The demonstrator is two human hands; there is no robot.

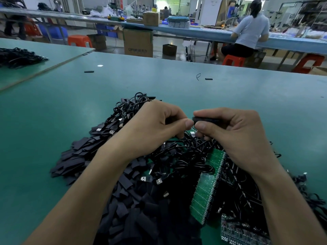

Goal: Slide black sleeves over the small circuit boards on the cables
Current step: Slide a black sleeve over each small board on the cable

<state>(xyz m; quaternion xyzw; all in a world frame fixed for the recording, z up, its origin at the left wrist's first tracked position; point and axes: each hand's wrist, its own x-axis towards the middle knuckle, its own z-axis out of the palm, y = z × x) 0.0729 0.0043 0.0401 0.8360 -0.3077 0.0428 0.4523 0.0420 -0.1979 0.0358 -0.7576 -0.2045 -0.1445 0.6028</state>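
- Centrally, a black sleeve (206, 119) lies level, pinched between the thumb and curled fingers (203, 113) of the right hand (235, 133). Its left end pokes out toward the other hand.
- The left hand (152, 128) is just beside it, with the thumb tip almost touching the sleeve's end. Its fingers are curled round a dark item (169, 120) that is too hidden to name.
- Both hands hover over a tangle of black cables (184, 156) with silver USB plugs, in the lower middle of the frame.
- A green panel of circuit boards (207, 188) lies tilted among the cables, below the right hand.
- A heap of loose sleeves (76, 156) spreads across the lower left and under the left forearm.
- All of it rests on a green worktop (62, 103). Two stray sleeves (89, 71) lie well apart, higher in the frame.
- At upper left sits another cable heap (17, 56).
- At upper right a person (251, 30) sits with their back to the camera on an orange stool (233, 60) at a blue worktop (292, 45).
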